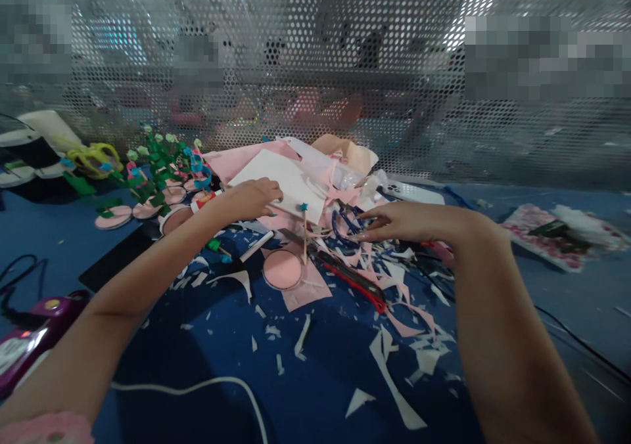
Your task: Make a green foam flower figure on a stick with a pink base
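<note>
My left hand [255, 198] is over the near left part of a white board [280, 180], its fingers loosely bent and apart. Nothing shows in its grasp, though the palm side is hidden. On the right, my right hand [399, 222] reaches sideways with fingers spread at dark blue looped handles [342, 226], which look like scissors. Its fingertips are at the loops; whether they touch cannot be made out. Between my hands stands a thin stick [305, 237] with a blue star-like tip, beside a round pink disc [282, 268]. A red and black utility knife [355, 280] lies nearby.
White and pink scraps [394, 372] litter the blue table. Small green paper plants [162, 161] on pink discs, yellow-handled scissors [96, 159] and a purple device [42, 332] are at left. A white cable [197, 383] crosses the front; a perforated metal screen [315, 56] stands behind.
</note>
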`<state>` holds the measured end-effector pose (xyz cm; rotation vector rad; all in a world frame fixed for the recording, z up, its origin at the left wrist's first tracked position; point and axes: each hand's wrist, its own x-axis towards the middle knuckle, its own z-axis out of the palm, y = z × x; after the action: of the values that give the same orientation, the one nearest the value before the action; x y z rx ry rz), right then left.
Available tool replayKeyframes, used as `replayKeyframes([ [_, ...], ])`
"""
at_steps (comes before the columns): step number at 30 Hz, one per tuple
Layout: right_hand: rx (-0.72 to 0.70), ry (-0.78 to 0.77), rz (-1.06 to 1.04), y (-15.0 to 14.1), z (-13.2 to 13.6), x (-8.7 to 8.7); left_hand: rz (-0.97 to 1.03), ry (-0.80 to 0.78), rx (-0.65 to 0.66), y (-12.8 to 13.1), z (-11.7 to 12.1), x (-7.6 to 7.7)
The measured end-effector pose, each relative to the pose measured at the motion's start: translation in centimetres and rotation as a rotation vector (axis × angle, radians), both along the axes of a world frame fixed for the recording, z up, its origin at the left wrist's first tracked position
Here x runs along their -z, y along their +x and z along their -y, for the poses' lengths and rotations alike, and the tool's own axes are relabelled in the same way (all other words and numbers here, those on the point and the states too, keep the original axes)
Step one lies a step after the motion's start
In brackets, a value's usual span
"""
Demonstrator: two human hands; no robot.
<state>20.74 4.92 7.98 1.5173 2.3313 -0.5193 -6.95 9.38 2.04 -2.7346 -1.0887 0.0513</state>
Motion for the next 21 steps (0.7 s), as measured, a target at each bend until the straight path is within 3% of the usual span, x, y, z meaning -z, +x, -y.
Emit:
replayKeyframes([
  [8,-0.020,0.007,-0.021,0.2,-0.4,0.4,-0.008,0.022,-0.014,0.2,0.2,-0.2],
  [14,-0.024,0.008,-0.022,-0.1,-0.1,0.2,-0.016,0.066,-0.105,-0.8,0.7,-2.2],
  [18,-0.014,0.000,-0.024,-0.1,0.0,0.2,-0.069,-0.128,-0.247,-2.0,1.1,-3.6],
  [21,-0.003,0.011,-0.023,0.1,-0.2,0.4,-0.117,-0.309,-0.281,-2.1,1.5,-4.1],
])
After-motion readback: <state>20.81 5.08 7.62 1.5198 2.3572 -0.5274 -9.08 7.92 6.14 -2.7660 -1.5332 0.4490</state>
